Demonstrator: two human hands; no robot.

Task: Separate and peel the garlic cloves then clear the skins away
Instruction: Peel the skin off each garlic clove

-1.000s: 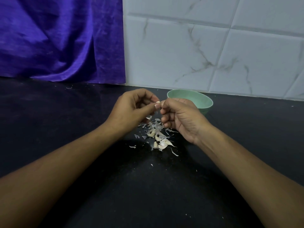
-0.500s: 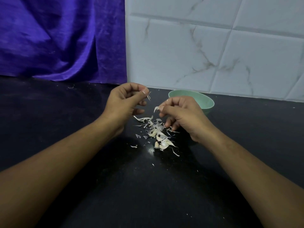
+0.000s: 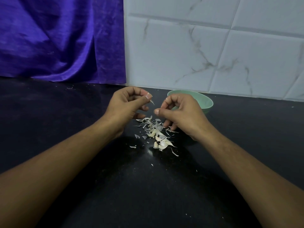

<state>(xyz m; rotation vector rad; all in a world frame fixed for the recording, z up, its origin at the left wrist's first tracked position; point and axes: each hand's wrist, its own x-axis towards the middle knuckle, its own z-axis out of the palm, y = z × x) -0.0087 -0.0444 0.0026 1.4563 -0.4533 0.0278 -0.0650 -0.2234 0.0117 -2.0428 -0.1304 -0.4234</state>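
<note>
Where skins point(image 3: 154, 127) lie heaped, left hand point(image 3: 126, 104) pinching a sliver point(image 3: 152, 102), right hand point(image 3: 182, 112) curled, hold unclear.

Two bare hands, the left hand point(image 3: 126, 106) and the right hand point(image 3: 181, 114), work over one black countertop point(image 3: 131, 186), where a single green bowl point(image 3: 205, 99) stands. One scattered heap of garlic skins point(image 3: 153, 125) holds about four cloves point(image 3: 162, 143), too tangled for a firm count, and one thin sliver of skin point(image 3: 152, 102) hangs at the left thumb. One purple cloth point(image 3: 57, 38) hangs at the back.
</note>
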